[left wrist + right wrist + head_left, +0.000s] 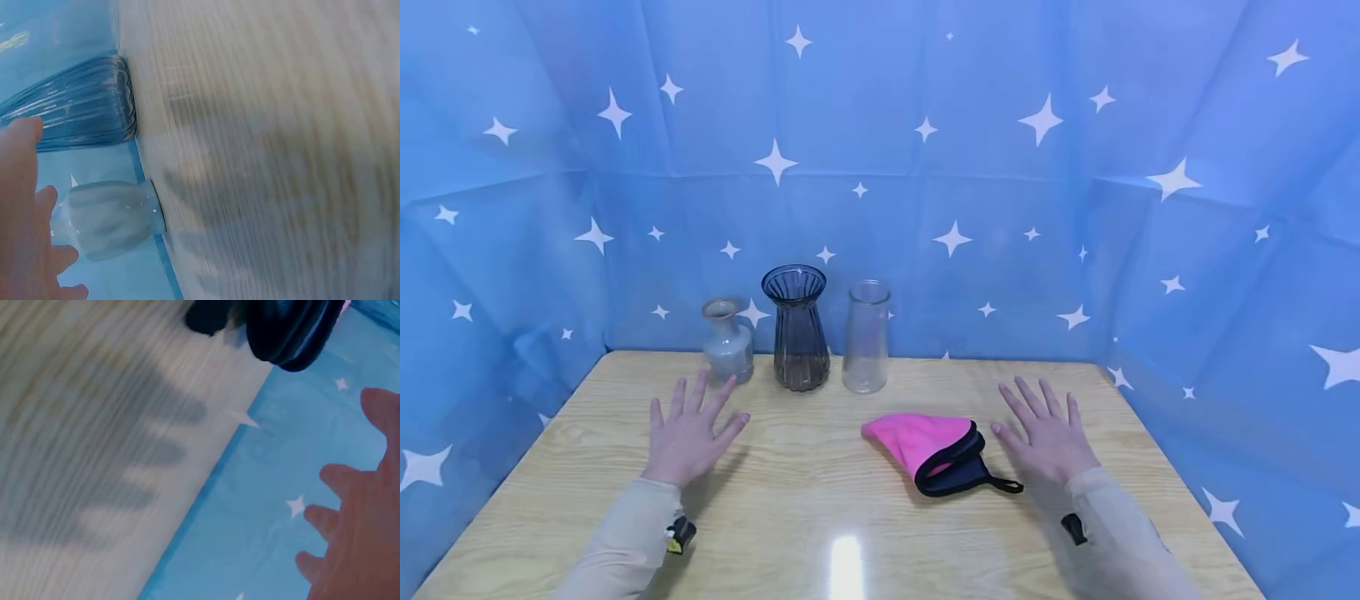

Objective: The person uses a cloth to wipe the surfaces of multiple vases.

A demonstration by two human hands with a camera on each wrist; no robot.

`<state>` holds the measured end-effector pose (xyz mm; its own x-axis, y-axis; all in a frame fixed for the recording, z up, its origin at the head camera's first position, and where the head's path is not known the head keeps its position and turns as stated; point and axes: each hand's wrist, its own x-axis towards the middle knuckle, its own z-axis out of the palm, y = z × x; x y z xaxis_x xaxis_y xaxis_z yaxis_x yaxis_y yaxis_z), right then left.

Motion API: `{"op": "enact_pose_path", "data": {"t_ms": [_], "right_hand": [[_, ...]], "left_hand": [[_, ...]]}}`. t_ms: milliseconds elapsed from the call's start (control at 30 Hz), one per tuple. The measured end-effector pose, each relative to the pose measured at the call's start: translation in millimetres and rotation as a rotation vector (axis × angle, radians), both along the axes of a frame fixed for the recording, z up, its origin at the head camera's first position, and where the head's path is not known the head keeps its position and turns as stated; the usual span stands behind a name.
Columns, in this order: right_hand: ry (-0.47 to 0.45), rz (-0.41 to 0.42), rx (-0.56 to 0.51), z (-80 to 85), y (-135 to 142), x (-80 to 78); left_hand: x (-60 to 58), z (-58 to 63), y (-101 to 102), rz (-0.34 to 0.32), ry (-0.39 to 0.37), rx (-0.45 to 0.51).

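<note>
My left hand [683, 442], fingers spread, hovers over the left part of the table in front of a small grey-blue vase [728, 350]. It holds nothing. To the right of that vase stand a dark ribbed glass vase [801, 342] with a flared rim and a clear glass vase [866, 342]. A folded pink cloth [917, 437] with a dark underside, black edging and a hanging loop lies right of centre. Just right of the cloth my right hand [1048, 437] is held above the table, its fingers spread and nothing in them. In the left wrist view both the dark vase [87, 103] and the small vase [115, 219] appear beyond the fingers.
The light wood table [775, 517] carries all these things, with the vases near its back edge. Blue curtains [880, 108] with white stars enclose the back and both sides. A bright light reflection shows at the front middle of the tabletop.
</note>
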<state>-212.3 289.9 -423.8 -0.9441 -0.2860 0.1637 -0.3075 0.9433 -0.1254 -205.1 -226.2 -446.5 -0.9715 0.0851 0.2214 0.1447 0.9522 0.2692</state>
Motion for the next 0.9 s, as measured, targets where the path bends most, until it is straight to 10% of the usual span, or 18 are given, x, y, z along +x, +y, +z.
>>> {"op": "enact_pose_path", "data": {"t_ms": [900], "right_hand": [[-0.139,0.453,0.076,23.2,-66.7,-39.5]], "left_hand": [[11.9,-7.6,45.5,-0.124,-0.001,0.038]]}}
